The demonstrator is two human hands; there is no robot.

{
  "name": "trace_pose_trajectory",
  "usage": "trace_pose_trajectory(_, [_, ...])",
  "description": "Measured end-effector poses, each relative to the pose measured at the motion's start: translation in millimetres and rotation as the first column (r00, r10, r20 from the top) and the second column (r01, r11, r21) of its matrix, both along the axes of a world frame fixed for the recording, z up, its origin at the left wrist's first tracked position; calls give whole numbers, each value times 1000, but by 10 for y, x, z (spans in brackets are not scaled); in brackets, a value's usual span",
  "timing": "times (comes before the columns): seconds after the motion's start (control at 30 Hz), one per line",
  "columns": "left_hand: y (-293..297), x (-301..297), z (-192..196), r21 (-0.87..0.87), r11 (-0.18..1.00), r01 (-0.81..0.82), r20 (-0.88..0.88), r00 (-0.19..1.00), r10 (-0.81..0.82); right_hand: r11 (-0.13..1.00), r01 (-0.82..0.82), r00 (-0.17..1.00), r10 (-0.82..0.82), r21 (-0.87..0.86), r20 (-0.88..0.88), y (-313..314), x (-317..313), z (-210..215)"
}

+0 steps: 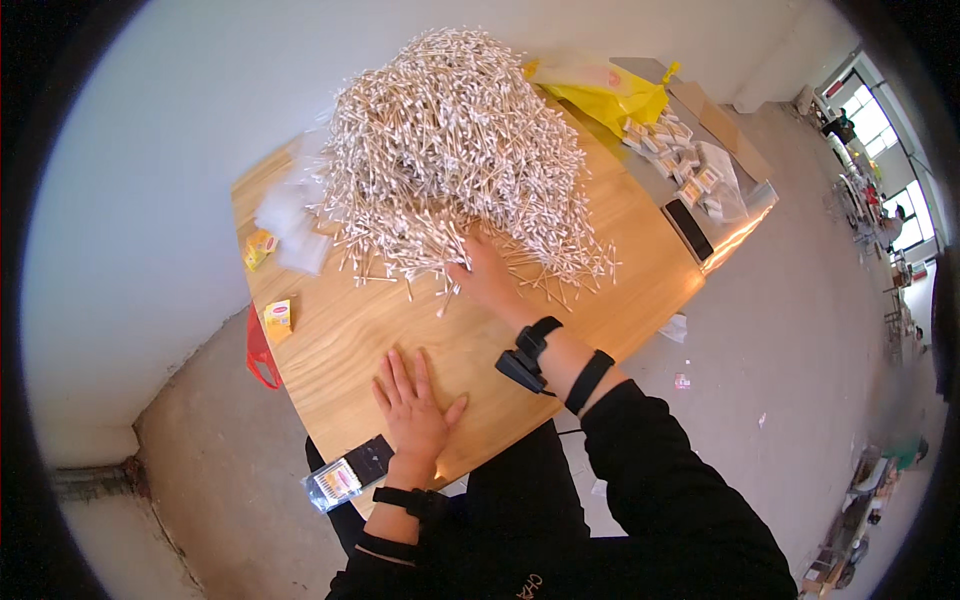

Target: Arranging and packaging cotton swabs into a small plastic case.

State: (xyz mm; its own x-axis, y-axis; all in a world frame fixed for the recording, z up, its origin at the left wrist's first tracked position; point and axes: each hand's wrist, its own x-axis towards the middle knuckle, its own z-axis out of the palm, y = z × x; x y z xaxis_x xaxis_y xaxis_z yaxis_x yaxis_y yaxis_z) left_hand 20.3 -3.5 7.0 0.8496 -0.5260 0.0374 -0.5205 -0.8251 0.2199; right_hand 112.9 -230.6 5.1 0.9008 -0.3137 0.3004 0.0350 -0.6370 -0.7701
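Observation:
A large heap of cotton swabs [455, 140] with white tips covers the far part of the wooden table [350, 350]. My right hand [487, 275] reaches to the heap's near edge, thumb and fingers closed around a bunch of swabs; the fingertips are partly hidden among them. Flat on the bare wood nearer to me lies my left hand [415, 415], its fingers spread and holding nothing. Beside the left wrist, at the table's near left corner, rests a clear packet of swabs [338, 482] with a dark phone-like object [373, 458].
Yellow packets [278, 319] and clear plastic bags [290, 215] lie along the left edge. A yellow bag [615, 98], small packed boxes [690, 170] and a phone [688, 230] are at the right. A red bag [262, 350] hangs beside the table. Other people are far right.

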Motion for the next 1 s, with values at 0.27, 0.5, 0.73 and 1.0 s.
trace_pose_trajectory(0.27, [-391, 182, 44, -206, 974, -93, -81, 994, 78, 990, 105, 983, -117, 92, 140, -441, -167, 181])
trace_pose_trajectory(0.5, [-794, 413, 25, -209, 975, -70, -114, 992, 47, 849, 465, 886, -448, -251, 122, -907, 191, 141])
trace_pose_trajectory(0.73, [-923, 509, -49, -180, 982, -64, 9, 998, 66, 843, 411, 887, -458, -348, -61, -786, 338, 246])
trace_pose_trajectory(1.0, [-899, 497, -40, -217, 973, -80, 50, 994, 93, 955, 87, 995, -67, -283, 79, -472, -16, 175])
